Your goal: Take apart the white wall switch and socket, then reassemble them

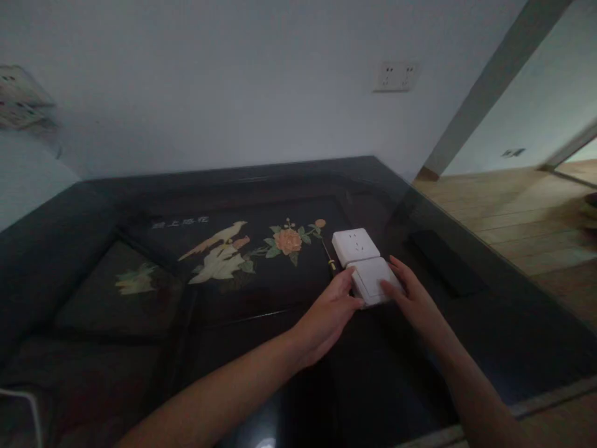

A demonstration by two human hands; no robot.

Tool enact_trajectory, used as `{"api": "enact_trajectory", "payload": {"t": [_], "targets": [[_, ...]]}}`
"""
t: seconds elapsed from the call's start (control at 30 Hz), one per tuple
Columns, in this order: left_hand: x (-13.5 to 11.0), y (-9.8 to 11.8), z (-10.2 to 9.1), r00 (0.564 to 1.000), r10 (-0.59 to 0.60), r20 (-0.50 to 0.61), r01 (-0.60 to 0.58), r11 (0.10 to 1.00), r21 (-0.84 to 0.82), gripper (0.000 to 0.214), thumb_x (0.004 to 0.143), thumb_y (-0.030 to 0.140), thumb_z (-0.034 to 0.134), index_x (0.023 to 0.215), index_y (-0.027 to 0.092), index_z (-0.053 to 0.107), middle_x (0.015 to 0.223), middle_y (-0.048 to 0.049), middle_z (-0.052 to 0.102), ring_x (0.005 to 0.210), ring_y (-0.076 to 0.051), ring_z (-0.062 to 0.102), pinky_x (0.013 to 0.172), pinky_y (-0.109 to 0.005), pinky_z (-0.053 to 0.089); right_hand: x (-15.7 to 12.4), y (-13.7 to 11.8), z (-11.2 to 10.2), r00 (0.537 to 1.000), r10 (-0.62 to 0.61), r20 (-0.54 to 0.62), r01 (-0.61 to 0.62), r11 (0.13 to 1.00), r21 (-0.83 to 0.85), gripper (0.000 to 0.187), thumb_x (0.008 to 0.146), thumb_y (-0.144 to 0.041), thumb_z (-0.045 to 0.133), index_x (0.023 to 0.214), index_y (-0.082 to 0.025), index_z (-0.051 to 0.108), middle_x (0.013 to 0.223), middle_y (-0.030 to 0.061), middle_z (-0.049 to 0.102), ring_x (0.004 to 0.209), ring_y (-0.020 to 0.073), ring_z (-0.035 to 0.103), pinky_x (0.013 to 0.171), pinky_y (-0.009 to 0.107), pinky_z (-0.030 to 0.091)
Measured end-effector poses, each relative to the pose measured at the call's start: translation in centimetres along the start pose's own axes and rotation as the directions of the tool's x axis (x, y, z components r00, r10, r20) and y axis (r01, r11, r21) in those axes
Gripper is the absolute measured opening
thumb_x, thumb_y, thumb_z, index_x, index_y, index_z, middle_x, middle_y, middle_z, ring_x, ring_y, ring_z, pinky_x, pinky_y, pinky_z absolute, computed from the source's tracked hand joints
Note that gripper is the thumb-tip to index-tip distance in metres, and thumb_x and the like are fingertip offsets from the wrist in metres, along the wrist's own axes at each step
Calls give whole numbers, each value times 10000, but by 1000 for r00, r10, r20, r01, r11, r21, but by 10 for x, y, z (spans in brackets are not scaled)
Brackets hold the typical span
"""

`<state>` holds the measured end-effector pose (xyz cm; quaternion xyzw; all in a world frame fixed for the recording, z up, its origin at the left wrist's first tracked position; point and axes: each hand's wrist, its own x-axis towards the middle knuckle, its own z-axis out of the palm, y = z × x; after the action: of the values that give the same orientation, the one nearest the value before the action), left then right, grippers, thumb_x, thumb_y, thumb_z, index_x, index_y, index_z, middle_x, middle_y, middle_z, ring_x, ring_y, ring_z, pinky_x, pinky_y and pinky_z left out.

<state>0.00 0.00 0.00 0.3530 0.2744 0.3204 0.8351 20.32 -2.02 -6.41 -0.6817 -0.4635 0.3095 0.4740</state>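
Between my two hands is a white wall switch [373, 279] with a wide rocker plate. My left hand [333, 308] grips its left side, fingers at the upper left corner and thumb near the lower left corner. On the opposite side, my right hand [408, 292] holds the right edge, its thumb resting on the front face. A white socket box [356, 246] lies directly beyond the switch, touching or nearly touching it. To the left of the socket lies a thin screwdriver [330, 260] with a dark and yellow handle, partly hidden by my left hand.
The glossy black tabletop [280, 336] carries an inlaid bird-and-flower picture [224, 249]. A flat black object [445, 261] lies at the right. A double socket [396, 76] is fixed to the wall behind. A white cable [28, 398] shows at lower left; wooden floor [471, 199] lies beyond the right edge.
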Motion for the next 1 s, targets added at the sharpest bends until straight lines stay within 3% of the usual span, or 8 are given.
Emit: {"api": "enact_trajectory", "payload": {"t": [0.17,0.33,0.43,0.53,0.6,0.73,0.87,1.0], "targets": [[-4,-7,12,1000,-9,16,9,1000,20,953,670,97,616,1539,139,229,1652,-113,226,1536,-256,174,1266,-411,130,-8,-10,-3,1000,16,23,-16,1000,2,734,753,-570,708,1357,-180,559,1424,163,568,1350,358,495,1161,544,336],[-31,-8,19,991,59,117,-80,980,183,982,759,173,630,1580,165,92,1671,-123,134,1545,-270,129,1270,-447,82,-38,-32,-5,1000,0,1,-1,997,78,725,842,-553,645,1469,-254,437,1521,116,479,1387,317,466,1148,526,377],[-53,0,11,973,192,128,-228,876,424,887,834,195,618,1579,210,136,1678,-84,110,1550,-259,83,1272,-460,31,-50,-51,3,1000,6,-19,-1,965,264,688,813,-480,728,1433,-336,467,1502,77,509,1333,307,528,1074,493,472],[-67,9,-12,925,366,101,-340,680,649,842,853,221,672,1558,256,214,1657,-79,178,1537,-281,117,1268,-475,35,-55,-71,23,993,36,114,-86,875,475,657,803,-443,758,1402,-368,497,1467,67,541,1253,290,593,974,449,547],[-72,13,-32,871,487,60,-391,616,684,883,804,274,764,1534,291,265,1652,-77,163,1531,-318,116,1260,-491,83,-56,-82,42,950,92,298,-257,774,579,640,798,-442,769,1382,-362,521,1423,70,578,1146,271,654,870,410,590],[-77,18,-69,869,483,-110,-382,796,470,1077,700,367,862,1538,322,186,1612,-110,256,1469,-357,286,1191,-483,283,-60,-94,87,787,184,588,-570,580,582,565,782,-410,795,1296,-296,590,1268,75,670,961,209,697,724,327,609],[-87,25,-92,870,422,-255,-329,882,337,1001,676,434,871,1478,297,287,1450,-105,485,1319,-328,480,1074,-408,421,-66,-100,120,696,197,691,-652,577,492,461,829,-410,746,1240,-259,603,1081,55,708,863,185,699,702,364,625],[-95,30,-105,866,406,-291,-334,904,267,840,686,437,869,1385,280,431,1294,-69,571,1151,-255,555,959,-328,465,-67,-105,129,653,170,738,-648,631,428,466,844,-444,726,1256,-272,591,1023,36,687,864,181,685,691,365,628]]}}
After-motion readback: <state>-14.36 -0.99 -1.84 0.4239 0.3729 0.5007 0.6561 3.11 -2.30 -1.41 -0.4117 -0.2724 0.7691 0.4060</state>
